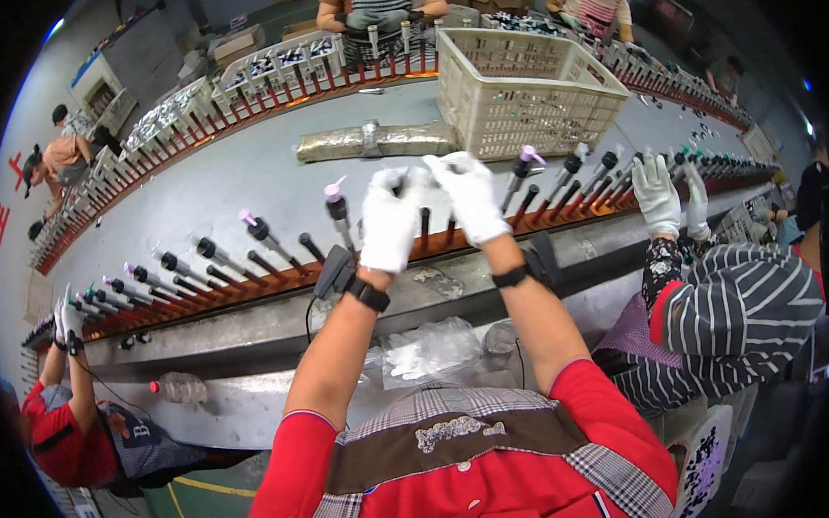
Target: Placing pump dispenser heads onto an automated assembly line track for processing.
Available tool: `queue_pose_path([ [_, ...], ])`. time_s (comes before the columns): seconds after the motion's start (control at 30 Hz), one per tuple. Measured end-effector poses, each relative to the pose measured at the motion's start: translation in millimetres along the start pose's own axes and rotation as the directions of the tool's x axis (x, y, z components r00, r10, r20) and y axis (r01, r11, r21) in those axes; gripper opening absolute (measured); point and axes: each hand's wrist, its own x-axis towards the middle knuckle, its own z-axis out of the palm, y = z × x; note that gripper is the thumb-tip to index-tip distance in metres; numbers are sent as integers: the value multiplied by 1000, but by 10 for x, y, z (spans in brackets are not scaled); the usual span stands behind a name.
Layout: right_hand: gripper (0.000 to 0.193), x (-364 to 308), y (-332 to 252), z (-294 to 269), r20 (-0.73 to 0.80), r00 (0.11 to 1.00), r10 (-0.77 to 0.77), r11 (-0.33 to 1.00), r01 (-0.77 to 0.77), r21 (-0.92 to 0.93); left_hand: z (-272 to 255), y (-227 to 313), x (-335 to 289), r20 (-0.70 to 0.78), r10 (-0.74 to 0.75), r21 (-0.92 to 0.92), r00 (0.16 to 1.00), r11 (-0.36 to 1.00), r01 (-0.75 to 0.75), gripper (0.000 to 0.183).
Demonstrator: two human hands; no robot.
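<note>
My left hand [393, 221], in a white glove, is raised over the near row of rods. Its fingers curl round a small dark thing that is mostly hidden. Close on its right, my white-gloved right hand [472, 199] has its fingers bent together, their tips near the left hand's; what they hold is blurred. Just left of my left hand, a lavender pump head with a black collar [336, 205] sits on a rod. Another lavender-topped pump head [523, 167] stands right of my right hand. A bare black-tipped rod [424, 224] shows between my wrists.
Beyond my hands lie a brown taped bundle [392, 141] and a cream plastic crate [528, 109]. The rod row [197, 301] curves past me on both sides. Co-workers' gloved hands [657, 196] work at right and left. A plastic bag [433, 351] and clear bottle [180, 388] lie on the near ledge.
</note>
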Motion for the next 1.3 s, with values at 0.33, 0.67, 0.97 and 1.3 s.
queue_pose_path([
  [0.33,19,-653,-390,172,129,989,-67,870,121,-479,-939,66,-274,-116,221,832,968,554,-27,43],
  [0.67,33,-139,-104,-632,-136,966,-218,960,187,-209,126,289,-318,85,190,336,978,919,-207,39],
  [0.97,36,83,-66,65,-117,949,-293,871,214,-443,126,-464,329,-27,-101,-723,995,689,50,23],
  [1.3,13,-943,-77,-761,-116,969,-218,946,181,-269,-681,125,-590,11,125,797,992,599,-84,40],
])
